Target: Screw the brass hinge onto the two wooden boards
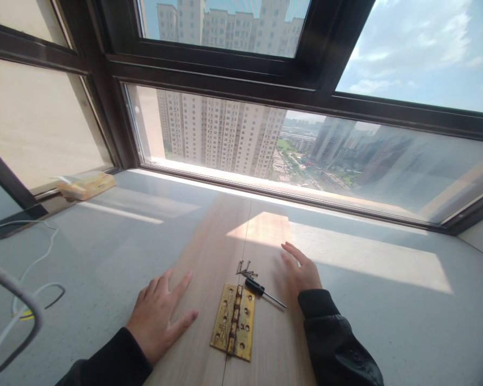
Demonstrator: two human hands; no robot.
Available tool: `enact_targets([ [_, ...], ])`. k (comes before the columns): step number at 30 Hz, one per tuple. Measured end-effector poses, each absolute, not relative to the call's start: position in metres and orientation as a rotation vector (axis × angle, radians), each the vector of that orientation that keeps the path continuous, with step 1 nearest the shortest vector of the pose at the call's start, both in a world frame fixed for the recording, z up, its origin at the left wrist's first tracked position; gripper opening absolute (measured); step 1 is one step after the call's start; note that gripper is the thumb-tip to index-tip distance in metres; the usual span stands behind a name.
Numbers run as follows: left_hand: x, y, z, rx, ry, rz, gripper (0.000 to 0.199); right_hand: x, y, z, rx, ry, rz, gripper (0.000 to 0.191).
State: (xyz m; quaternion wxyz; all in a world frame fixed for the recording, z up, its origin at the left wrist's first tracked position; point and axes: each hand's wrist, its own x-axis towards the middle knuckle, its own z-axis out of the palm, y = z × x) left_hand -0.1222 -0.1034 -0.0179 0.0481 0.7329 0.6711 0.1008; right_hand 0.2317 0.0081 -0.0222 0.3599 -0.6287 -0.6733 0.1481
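Observation:
Two pale wooden boards (201, 257) lie side by side, a thin seam running between them. Across the seam rests a worn brass hinge (245, 335), opened flat, with screw holes in both leaves. A screwdriver (255, 286) with a black handle lies by its top right corner, the shaft pointing right. Several small screws (247, 272) sit in a loose pile just beyond. My left hand (159, 311) rests with spread fingers on the left board's outer edge. At the right board's outer edge is my right hand (301, 271), fingers stretched out, holding nothing.
The boards lie on a white speckled sill (370, 321) below a dark window frame (225, 177). To the left are a looped white cable (36, 316), a dark flat device (14, 228) and a yellowish package (86, 186). Sunlight falls in bright patches.

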Motion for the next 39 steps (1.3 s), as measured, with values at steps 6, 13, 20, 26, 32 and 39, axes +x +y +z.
enact_targets([
  [6,-0.11,-0.111,-0.032,2.169,2.068,0.424,0.068,0.261,0.023,-0.048,-1.709,-1.859,0.303,0.033],
  [13,-0.11,-0.113,-0.042,2.207,2.06,0.486,0.068,0.264,0.028,-0.057,-1.7,-1.992,0.261,0.038],
  [20,-0.115,-0.111,-0.042,2.277,2.051,0.435,0.066,0.253,0.023,-0.062,-1.739,-1.982,0.116,0.037],
  [26,-0.121,-0.108,-0.045,2.312,2.019,0.462,0.066,0.251,0.02,-0.061,-1.768,-1.989,0.022,0.036],
  [32,-0.123,-0.108,-0.046,2.34,2.002,0.469,0.064,0.25,0.018,-0.061,-1.77,-2.015,-0.051,0.036],
  [39,-0.127,-0.11,-0.048,2.352,1.986,0.446,0.066,0.252,0.019,-0.064,-1.788,-2.029,-0.105,0.036],
])
